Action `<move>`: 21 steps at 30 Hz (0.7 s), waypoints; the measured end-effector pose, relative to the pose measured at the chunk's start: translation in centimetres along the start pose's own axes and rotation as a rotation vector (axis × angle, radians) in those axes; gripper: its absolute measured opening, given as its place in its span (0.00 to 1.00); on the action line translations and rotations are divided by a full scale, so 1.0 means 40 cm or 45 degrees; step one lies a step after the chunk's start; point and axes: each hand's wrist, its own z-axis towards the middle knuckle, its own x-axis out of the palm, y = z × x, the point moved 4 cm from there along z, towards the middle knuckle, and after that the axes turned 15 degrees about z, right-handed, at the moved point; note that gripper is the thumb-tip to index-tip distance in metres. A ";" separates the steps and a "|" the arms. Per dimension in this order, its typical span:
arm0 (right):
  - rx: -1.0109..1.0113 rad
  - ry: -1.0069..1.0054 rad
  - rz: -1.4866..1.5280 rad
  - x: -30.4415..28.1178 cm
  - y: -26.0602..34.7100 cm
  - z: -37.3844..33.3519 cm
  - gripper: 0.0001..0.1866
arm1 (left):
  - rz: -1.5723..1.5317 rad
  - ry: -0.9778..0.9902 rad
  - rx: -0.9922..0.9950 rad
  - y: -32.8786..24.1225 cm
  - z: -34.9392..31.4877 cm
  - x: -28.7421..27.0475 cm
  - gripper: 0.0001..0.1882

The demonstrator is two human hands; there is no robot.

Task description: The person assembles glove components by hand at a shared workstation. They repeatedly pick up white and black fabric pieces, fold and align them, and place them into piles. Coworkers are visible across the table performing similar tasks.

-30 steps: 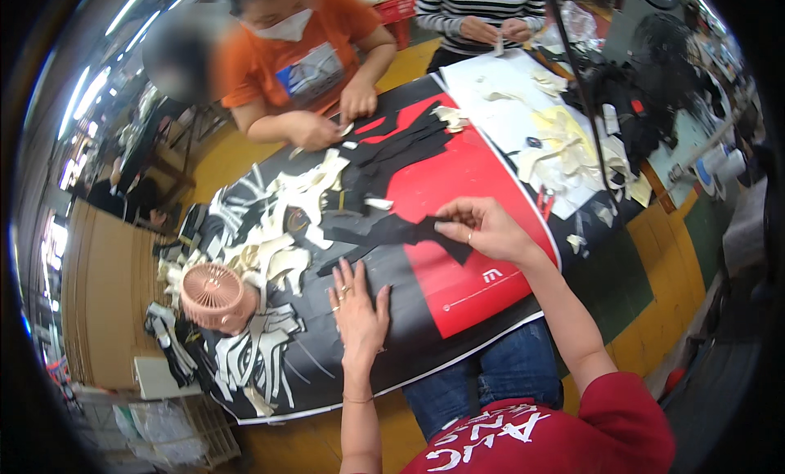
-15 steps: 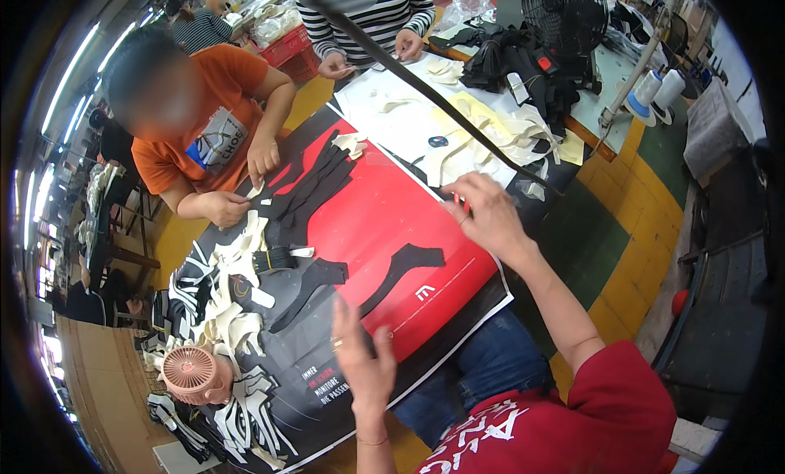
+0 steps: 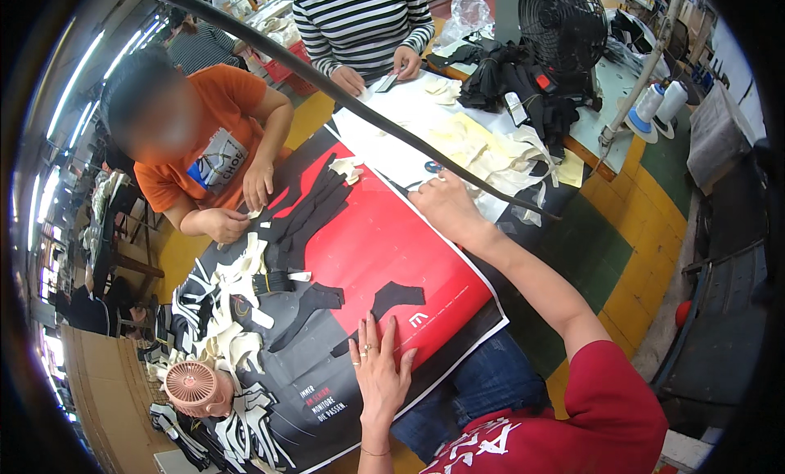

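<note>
My left hand lies flat with fingers spread on a large red and black poster that covers the table. Just above its fingertips lies a black fabric piece, with another black piece to its left. My right hand reaches far out to the poster's upper right edge, fingers curled down near cream-coloured cut pieces; whether it grips anything is hidden. A stack of black strips lies further up the poster.
A person in an orange shirt works at the left, hands at cream pieces. A person in a striped top works at the far side. A pink hand fan, white cut pieces, a black fan and dark garments surround.
My right hand has left the black pieces in the middle and stretched out to the poster's far right edge. My left hand stays pressed flat on the poster. The view has swung right.
</note>
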 end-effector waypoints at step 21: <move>0.839 -0.044 3.045 -0.039 0.298 -0.142 0.13 | -0.737 -0.875 -0.411 0.031 -0.073 -0.150 0.37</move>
